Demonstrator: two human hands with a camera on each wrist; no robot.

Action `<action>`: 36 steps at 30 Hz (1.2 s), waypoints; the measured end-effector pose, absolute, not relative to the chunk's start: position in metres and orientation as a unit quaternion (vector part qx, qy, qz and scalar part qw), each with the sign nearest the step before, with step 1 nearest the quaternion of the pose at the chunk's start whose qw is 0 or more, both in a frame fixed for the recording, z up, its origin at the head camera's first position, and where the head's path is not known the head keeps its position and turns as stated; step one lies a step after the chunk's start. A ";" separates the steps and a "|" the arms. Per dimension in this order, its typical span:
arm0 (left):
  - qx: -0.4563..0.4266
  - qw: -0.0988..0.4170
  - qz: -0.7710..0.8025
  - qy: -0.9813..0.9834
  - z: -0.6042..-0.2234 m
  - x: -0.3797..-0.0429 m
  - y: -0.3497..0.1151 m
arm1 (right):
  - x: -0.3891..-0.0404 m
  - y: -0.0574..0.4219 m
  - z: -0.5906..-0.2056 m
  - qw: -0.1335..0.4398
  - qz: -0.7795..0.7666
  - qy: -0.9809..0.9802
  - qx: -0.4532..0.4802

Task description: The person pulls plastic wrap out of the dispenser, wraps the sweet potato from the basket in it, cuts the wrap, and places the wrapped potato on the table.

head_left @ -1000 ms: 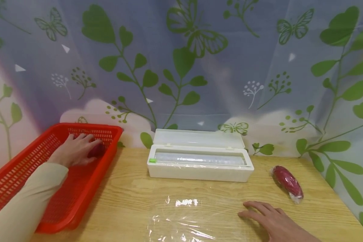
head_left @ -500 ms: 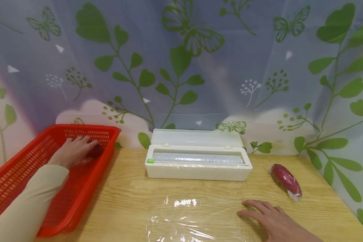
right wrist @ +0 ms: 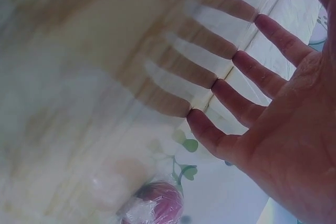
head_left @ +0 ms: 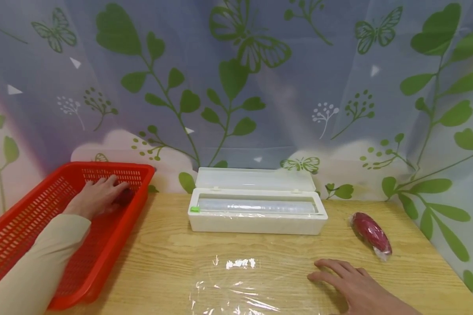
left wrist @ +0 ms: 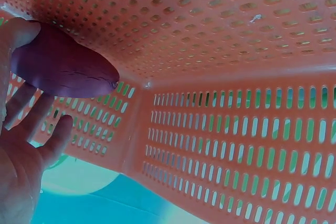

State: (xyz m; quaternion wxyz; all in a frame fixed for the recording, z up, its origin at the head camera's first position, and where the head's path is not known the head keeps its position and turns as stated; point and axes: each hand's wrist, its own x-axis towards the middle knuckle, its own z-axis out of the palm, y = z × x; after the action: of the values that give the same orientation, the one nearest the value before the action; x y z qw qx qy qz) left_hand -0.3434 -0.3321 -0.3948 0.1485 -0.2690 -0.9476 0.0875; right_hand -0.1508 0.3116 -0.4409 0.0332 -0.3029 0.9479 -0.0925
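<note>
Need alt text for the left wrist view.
A left hand holds a dark purple vegetable between thumb and fingers inside a reddish, slotted basket. Green and white show through it.

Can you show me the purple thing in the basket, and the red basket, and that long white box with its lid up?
Purple thing point(left wrist: 68, 66): left wrist view, middle of its side.
Basket point(head_left: 120, 238): head view, its right side wall.
White box point(head_left: 258, 225): head view, its front wall.

No text or labels can be read.
</note>
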 end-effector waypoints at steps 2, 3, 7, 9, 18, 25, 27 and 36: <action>-0.261 0.140 0.086 -0.951 -0.394 -0.344 -0.331 | -0.151 0.312 -0.441 0.029 -0.094 0.947 -0.305; -0.258 0.135 0.086 -0.953 -0.393 -0.344 -0.331 | -0.151 0.312 -0.441 0.031 -0.097 0.947 -0.305; -0.248 0.126 0.082 -0.957 -0.390 -0.344 -0.329 | -0.152 0.312 -0.440 0.043 -0.107 0.947 -0.300; -0.245 0.124 0.081 -0.958 -0.388 -0.344 -0.329 | -0.152 0.311 -0.440 0.045 -0.109 0.947 -0.300; -0.231 0.127 0.063 -0.963 -0.370 -0.338 -0.328 | -0.153 0.310 -0.438 0.060 -0.121 0.947 -0.291; -0.233 0.139 0.063 -0.960 -0.357 -0.335 -0.327 | -0.154 0.309 -0.436 0.072 -0.125 0.948 -0.285; -0.236 0.149 0.060 -0.958 -0.354 -0.332 -0.325 | -0.154 0.308 -0.436 0.070 -0.123 0.948 -0.286; -0.255 0.176 0.038 -0.950 -0.332 -0.319 -0.316 | -0.155 0.309 -0.438 0.052 -0.112 0.946 -0.300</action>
State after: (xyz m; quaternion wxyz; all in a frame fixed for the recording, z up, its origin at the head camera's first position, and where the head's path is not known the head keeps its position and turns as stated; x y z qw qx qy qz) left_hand -0.3192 -0.3156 -0.3319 0.1755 -0.2550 -0.9501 0.0378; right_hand -0.1550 0.3093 -0.4384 0.0523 -0.2999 0.9459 -0.1120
